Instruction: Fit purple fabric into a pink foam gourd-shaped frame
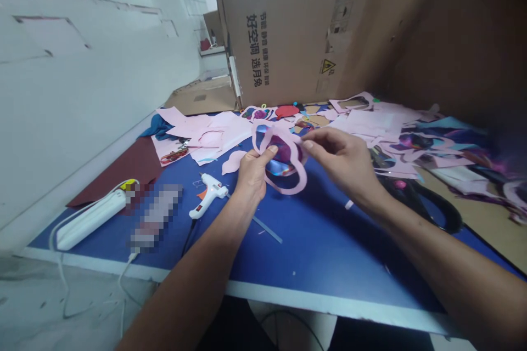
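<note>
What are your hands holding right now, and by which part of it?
Both hands hold a pink cut-out frame: the left hand grips its left side, and the right hand pinches its upper right edge with the fingertips.

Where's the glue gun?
In the head view, the white hot glue gun lies on the blue tabletop, just left of the person's left hand, with a white power strip farther left.

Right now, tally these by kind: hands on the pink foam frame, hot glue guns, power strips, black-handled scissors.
Hands on the pink foam frame: 2 (left hand, right hand)
Hot glue guns: 1
Power strips: 1
Black-handled scissors: 1
Total: 5
</note>
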The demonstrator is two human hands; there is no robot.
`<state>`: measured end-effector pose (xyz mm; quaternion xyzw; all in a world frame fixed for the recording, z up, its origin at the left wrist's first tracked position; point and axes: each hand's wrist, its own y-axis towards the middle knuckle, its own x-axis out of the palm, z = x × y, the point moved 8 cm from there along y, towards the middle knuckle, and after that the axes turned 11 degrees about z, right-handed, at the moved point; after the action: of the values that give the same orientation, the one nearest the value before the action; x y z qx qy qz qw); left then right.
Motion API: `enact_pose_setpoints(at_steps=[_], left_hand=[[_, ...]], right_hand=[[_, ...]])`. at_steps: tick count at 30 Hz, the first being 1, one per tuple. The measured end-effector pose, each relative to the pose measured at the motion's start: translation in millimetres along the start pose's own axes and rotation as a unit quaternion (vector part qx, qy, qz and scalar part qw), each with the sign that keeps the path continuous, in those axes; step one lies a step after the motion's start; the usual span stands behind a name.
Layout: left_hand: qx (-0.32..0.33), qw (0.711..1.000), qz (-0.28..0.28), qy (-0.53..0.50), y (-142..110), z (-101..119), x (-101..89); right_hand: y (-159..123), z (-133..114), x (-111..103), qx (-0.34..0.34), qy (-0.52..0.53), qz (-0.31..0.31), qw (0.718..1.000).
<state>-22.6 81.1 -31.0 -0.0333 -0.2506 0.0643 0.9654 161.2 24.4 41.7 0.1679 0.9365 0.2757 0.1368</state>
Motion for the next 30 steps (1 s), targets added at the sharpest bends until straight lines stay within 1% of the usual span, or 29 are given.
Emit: enact_pose_setpoints(at_steps=[1,2,3,7,11,15,18,22,26,30], left_hand=[[-0.009,1.0,-0.011,-0.004,-2.0,-1.1,2.7],[-0.017,1.0,-0.02,-0.009,-4.0,-1.8,5.1],[-0.023,0.999,-0.027,-0.015,-5.7,-2.4,7.1],[-0.041,0.999,-0.031,-0.008,-9.7,-6.7,9.8],[-0.044,0.998,-0.031,0.022,-9.8,-12.1,9.2],[-0.024,0.997,-0.024,0.067,-8.7,-16.3,6.5],[-0.021,0.995,-0.026,0.089,-9.0,-19.0,6.7],[-0.019,0.995,-0.025,0.096,-10.3,-17.3,8.3],[-0.015,0.995,-0.016,0.098,-11.4,-14.0,8.6],[-0.038,0.995,-0.031,0.089,-12.5,-17.8,9.4]], right_hand=[[4.0,4.8,-7.4,-0.006,-0.024,0.04,0.999],[6.8,9.5,-10.8,-0.008,-0.039,0.057,0.998],[8.4,14.4,-10.4,-0.003,-0.042,0.054,0.998],[5.3,30.1,7.9,0.067,0.017,-0.036,0.997],[-0.1,30.4,19.1,0.117,0.078,-0.08,0.987],[-1.9,30.3,19.9,0.155,0.08,-0.089,0.981],[-2.7,31.2,17.9,0.167,0.067,-0.084,0.98],[-4.8,33.7,19.1,0.179,0.06,-0.095,0.977],[-7.4,38.3,22.1,0.212,0.073,-0.111,0.968],[-9.1,40.1,24.4,0.241,0.09,-0.123,0.959]])
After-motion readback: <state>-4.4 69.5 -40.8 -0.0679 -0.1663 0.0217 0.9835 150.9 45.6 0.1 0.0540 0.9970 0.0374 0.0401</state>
